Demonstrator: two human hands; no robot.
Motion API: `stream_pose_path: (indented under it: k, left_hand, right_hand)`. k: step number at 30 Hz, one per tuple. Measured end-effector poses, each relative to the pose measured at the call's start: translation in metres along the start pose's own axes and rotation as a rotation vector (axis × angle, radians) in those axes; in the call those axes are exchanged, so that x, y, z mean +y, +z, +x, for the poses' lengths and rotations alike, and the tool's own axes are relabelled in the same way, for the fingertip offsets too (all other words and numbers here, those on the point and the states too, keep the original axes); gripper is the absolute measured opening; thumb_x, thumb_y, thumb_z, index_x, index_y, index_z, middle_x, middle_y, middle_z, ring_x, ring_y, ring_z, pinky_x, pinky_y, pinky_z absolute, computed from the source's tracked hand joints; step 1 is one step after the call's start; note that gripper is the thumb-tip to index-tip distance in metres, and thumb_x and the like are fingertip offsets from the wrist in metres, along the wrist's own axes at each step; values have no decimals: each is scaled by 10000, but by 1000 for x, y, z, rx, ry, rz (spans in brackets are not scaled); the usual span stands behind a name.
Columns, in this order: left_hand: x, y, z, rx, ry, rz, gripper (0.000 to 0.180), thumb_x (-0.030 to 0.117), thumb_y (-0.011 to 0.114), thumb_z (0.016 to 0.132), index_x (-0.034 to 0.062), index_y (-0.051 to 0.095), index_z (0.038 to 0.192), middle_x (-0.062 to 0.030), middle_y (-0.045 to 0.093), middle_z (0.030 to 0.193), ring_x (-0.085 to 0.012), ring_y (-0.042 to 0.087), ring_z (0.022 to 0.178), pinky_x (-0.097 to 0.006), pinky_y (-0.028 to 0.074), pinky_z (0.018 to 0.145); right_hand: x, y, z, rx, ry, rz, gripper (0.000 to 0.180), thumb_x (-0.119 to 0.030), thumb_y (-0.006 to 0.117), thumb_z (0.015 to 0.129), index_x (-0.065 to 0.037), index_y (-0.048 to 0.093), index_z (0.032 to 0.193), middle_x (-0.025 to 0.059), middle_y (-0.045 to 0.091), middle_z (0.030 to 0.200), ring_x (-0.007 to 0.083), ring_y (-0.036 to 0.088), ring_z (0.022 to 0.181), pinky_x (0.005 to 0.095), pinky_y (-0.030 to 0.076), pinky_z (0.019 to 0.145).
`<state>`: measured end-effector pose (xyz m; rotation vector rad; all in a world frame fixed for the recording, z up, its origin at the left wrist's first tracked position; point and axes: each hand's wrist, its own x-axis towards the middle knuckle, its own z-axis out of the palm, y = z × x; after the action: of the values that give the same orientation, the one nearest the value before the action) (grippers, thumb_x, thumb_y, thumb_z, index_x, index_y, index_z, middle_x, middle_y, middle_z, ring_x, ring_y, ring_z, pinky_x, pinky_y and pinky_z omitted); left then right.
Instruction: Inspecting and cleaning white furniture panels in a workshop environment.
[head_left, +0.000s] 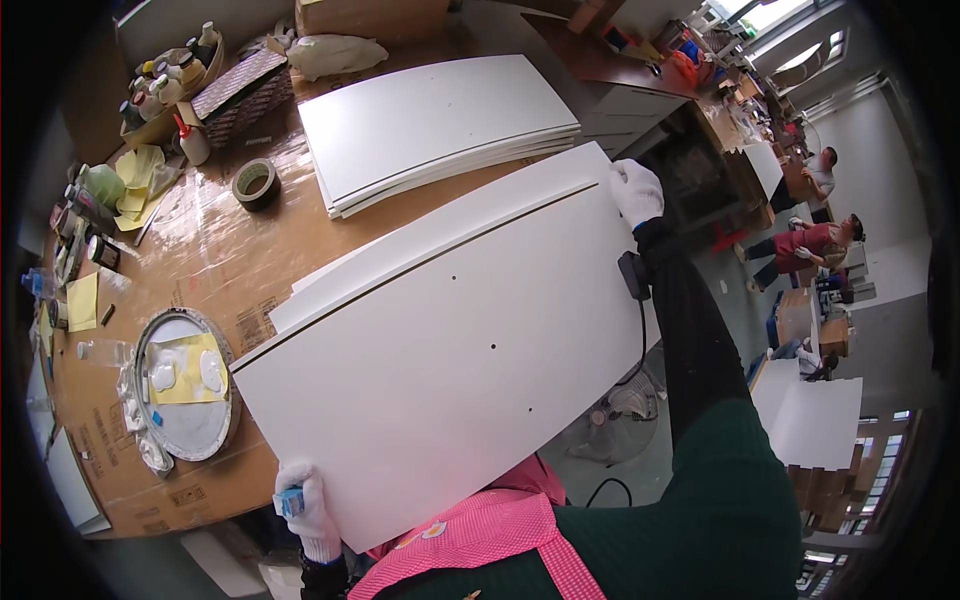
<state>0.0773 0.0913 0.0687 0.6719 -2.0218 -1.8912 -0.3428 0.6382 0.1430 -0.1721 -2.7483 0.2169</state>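
White laminate-like sheen here: a large white rectangular panel [440, 360] lies across the near edge of the brown cardboard-covered workbench [250, 235], jutting past it towards the body. The white-gloved left hand [315, 515] is at the panel's near-left corner, fingers curled round a small blue block [290, 502]; the white-gloved right hand [637, 192] has its fingers bent over the far-right corner, gripping it. Done so far: a long dark groove [440, 260] and three small round holes [493, 346] are in the panel. Towards the bench's far edge sits a stack of flat white boards [430, 130], finished or waiting, I can't tell. Near its near-left corner, thick white paste [211, 370] sits on yellow paper [187, 375]; whether the panel carries any doesn't show
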Motion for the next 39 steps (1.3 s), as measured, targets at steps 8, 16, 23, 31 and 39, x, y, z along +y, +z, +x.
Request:
stream_pose_path:
  k: [8, 16, 23, 31, 39]
  left_hand:
    - [16, 13, 12, -48, 86, 3, 119, -76, 611, 859, 14, 617, 936, -49, 614, 959, -120, 556, 798, -244, 456, 747]
    - [25, 19, 14, -91, 105, -104, 116, -64, 617, 854, -12, 645, 953, -39, 624, 959, -109, 579, 846, -252, 474, 784]
    - [9, -42, 17, -61, -190, -769, 230, 140, 534, 982, 57, 603, 1185, -217, 400, 1537, -287, 576, 1264, -380, 528, 980]
    - [7, -67, 47, -80, -219, -636, 218, 203, 527, 1030, 42, 595, 1160, -223, 536, 1415, -287, 620, 1194, -392, 543, 961]
    - [59, -33, 102, -30, 48, -256, 409, 229, 609, 995, -71, 596, 1273, -165, 639, 1283, -236, 646, 1145, -356, 539, 977]
  right_hand:
    - [-181, 10, -96, -65, -437, 113, 104, -143, 612, 884, -40, 605, 863, 191, 635, 842, 412, 635, 811, 505, 502, 689]
    - [-441, -4, -248, -368, -843, 523, 88, -108, 598, 887, -26, 567, 885, 202, 617, 839, 402, 629, 820, 488, 507, 707]
    - [-466, -38, -271, -627, -918, 857, 176, -154, 668, 895, -50, 694, 1035, 181, 681, 901, 349, 686, 828, 419, 551, 741]
    - [-355, -64, -298, -599, -971, 693, 166, -136, 659, 899, -68, 705, 1043, 146, 665, 874, 310, 665, 761, 370, 550, 674]
    - [-312, -120, -386, -767, -916, 741, 135, -104, 685, 820, -72, 678, 951, 94, 613, 772, 254, 665, 691, 357, 538, 592]
